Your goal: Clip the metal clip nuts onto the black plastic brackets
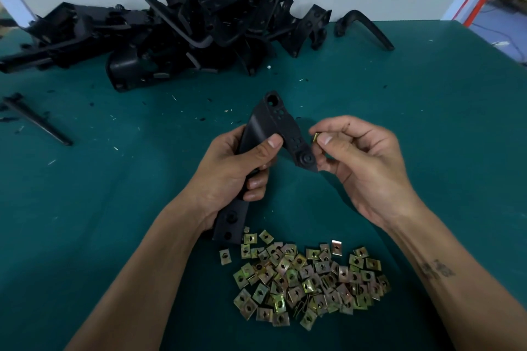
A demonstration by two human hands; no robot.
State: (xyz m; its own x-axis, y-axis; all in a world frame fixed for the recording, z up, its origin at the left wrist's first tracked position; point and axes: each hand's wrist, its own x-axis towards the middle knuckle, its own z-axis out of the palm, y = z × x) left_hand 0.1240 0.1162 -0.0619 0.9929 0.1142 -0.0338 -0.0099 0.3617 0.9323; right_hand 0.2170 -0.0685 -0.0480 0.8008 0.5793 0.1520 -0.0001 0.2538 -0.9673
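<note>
Loose clip nuts point(310, 279), brass-yellow and square with a centre hole, lie in a spread heap on the green table mat point(427, 122), nearest the viewer and between the two forearms. Taking this heap as reference: directly beyond it, raised off the mat, is the held bracket point(268, 134), a black plastic angled part with holes near its far tip and a round boss on its right-hand arm. The bracket's lower end reaches down to the heap's far-left edge; contact there cannot be confirmed.

Left hand point(236, 177): fingers curled round the bracket's middle section, thumb pressed across its front face. Firm grip.

Right hand point(362, 162): beyond and to the right of the heap, thumb and forefinger pinching a single clip nut point(315, 138); remaining fingers loosely curled. That nut sits just beside the right-hand arm of the bracket, close to its paired holes, apart from it by a narrow gap.

Far beyond the heap, along the back edge of the mat, a large pile of black brackets point(182, 25) is stacked untidily. One curved bracket point(365, 28) lies separate to the pile's right. A thin black strip point(37, 120) lies far left of the heap. Small black and pale fragments are scattered across the mat between pile and hands.
</note>
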